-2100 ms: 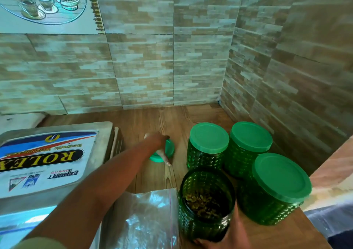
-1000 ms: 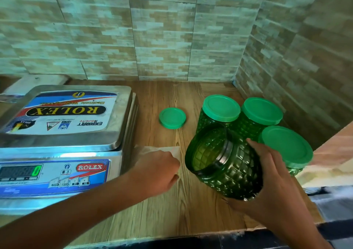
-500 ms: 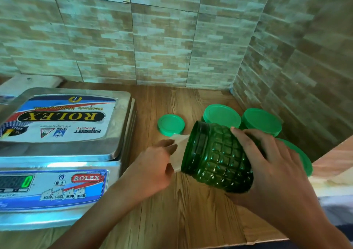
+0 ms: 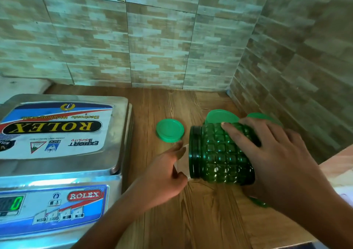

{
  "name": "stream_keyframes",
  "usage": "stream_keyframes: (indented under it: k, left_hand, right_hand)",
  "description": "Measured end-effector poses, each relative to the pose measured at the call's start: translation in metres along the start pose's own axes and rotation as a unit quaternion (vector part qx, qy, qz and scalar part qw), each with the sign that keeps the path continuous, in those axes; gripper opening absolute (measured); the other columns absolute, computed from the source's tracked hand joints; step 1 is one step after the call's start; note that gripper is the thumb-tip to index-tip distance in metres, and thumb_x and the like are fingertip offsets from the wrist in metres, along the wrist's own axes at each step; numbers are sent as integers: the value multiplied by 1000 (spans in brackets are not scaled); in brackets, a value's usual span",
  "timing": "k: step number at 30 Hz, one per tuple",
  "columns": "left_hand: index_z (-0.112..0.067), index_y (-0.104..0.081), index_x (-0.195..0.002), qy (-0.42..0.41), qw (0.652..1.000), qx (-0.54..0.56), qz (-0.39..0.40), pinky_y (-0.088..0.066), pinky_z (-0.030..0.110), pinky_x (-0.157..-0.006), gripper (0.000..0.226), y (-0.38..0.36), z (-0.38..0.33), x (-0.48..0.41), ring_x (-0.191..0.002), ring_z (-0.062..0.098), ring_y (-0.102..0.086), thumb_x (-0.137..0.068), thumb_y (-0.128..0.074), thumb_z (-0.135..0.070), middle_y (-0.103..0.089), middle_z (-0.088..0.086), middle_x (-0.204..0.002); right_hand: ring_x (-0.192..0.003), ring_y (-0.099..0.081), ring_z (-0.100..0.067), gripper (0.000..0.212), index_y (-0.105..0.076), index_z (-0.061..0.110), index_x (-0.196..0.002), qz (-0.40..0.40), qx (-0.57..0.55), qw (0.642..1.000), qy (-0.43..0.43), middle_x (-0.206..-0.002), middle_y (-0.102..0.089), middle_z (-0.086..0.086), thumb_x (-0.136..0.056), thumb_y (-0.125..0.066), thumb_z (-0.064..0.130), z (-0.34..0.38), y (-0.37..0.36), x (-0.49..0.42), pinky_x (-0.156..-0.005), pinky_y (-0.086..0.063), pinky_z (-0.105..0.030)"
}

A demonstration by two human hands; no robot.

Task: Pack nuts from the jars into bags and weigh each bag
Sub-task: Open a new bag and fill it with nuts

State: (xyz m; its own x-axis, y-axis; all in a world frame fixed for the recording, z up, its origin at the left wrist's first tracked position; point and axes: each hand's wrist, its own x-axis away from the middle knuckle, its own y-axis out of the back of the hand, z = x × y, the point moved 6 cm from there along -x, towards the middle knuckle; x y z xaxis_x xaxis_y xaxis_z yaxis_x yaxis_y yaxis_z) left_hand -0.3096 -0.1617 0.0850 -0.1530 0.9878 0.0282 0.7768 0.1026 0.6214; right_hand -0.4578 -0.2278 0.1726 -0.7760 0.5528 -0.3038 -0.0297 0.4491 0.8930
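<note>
So, the green jar (image 4: pixel 215 153) was gripped by the right hand (image 4: pixel 277 159), with the fingers spread wide and curled over its bumpy side and the thumb hidden underneath. It was tipped onto its side over the counter (image 4: pixel 191 220), mouth turned to 9 o'clock. Right at that mouth a clear bag (image 4: pixel 182 164) was held by the left hand (image 4: pixel 162 174), which was half open, the bag's edge caught between the stretched fingers and the thumb. What was inside the jar couldn't be made out through the dark glass.

A loose lid (image 4: pixel 169 130) was lying flat at the jar's 10 o'clock, near but apart. Closed jars (image 4: pixel 221 116) were tucked just behind at 12 o'clock, by the tiled wall (image 4: pixel 152 48) corner. The scale (image 4: pixel 57 153) was parked at the left hand's 9 o'clock, so room was tight there. Bare wood was left open toward 6 o'clock, down to the counter's front edge.
</note>
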Motion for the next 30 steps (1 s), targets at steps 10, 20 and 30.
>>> stream_keyframes:
  k: [10, 20, 30]
  left_hand:
    - [-27, -30, -141, 6, 997, 71, 17, -45, 17, -51, 53, -7, 6, -1, -57, -6, -58, -93, -51, -14, -51, 24, -126]
    - [-48, -33, -120, -31, 991, 123, 32, -32, 8, -42, 51, -7, 3, 7, -41, 1, -40, -92, -51, -9, -43, 36, -124]
    - [-36, -34, -131, -41, 988, 145, 27, -37, 8, -48, 51, -6, 14, 4, -53, -5, -54, -91, -54, -11, -52, 25, -125]
  right_hand:
    - [-100, -59, -40, 118, -50, 18, -132, 35, 38, 998, 27, -114, -59, -18, -22, -88, 42, 6, 2, -10, -71, -50, -55]
    - [-96, -61, -38, 116, -54, 18, -129, 40, 36, 998, 26, -111, -61, -16, -20, -87, 43, 12, 7, -13, -66, -50, -53]
    - [-93, -62, -37, 120, -55, 20, -128, 52, 53, 997, 11, -109, -62, -15, -15, -87, 45, 18, 8, -14, -64, -50, -53]
